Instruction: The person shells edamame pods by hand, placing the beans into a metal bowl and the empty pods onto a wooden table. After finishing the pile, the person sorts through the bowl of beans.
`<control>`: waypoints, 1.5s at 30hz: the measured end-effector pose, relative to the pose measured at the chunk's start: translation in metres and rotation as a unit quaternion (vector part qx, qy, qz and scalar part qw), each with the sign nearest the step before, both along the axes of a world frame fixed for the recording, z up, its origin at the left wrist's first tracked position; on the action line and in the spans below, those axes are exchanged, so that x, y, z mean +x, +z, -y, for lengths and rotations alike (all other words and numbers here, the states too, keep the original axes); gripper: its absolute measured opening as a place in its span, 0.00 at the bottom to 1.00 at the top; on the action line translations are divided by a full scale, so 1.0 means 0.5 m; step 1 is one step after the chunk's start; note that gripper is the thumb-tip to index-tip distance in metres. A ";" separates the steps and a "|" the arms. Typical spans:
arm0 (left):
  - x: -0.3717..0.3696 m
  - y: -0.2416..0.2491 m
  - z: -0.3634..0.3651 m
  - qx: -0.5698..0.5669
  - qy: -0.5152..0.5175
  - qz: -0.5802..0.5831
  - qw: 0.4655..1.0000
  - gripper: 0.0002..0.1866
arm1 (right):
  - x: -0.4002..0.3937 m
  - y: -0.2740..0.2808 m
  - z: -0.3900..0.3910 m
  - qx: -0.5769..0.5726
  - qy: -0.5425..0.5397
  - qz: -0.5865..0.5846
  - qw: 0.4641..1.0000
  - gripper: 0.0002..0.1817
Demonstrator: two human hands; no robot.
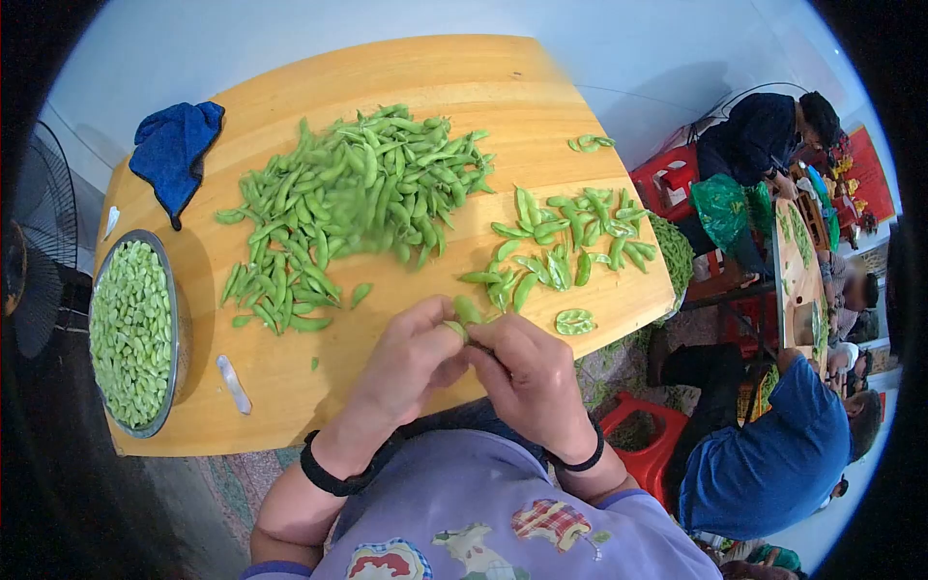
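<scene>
Together — two hands (474, 362), one pod (466, 311)

Pretty bright, even daylight over my round pale wooden tabletop (541, 97); no harsh glare, just soft shadows under my hands and beside the round metal bowl of shelled green beans (177, 319); the fisheye bends everything hard, table edges curve and the corners go fully black; the big heap of green bean pods (358, 193) looks a bit smeared; people at the right edge look squashed and soft.

Wooden table (541, 87), white wall (628, 39), red stools (665, 179).
</scene>
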State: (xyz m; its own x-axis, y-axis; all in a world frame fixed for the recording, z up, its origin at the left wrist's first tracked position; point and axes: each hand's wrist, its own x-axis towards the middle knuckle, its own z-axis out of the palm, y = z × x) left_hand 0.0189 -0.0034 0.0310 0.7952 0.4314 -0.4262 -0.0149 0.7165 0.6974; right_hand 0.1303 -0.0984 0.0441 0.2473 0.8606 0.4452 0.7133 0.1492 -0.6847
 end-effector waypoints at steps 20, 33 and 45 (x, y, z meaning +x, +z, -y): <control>-0.003 -0.022 0.003 -0.066 0.018 0.045 0.997 0.06 | 0.023 0.003 -0.001 -0.145 -0.042 -0.509 0.847 0.03; 0.012 -0.015 0.015 -0.063 0.090 0.004 0.994 0.11 | -0.010 -0.025 0.013 -0.086 -0.040 -0.392 0.915 0.04; -0.002 -0.042 0.002 -0.100 0.034 0.112 0.988 0.06 | 0.005 -0.016 -0.002 -0.095 -0.024 -0.611 0.786 0.03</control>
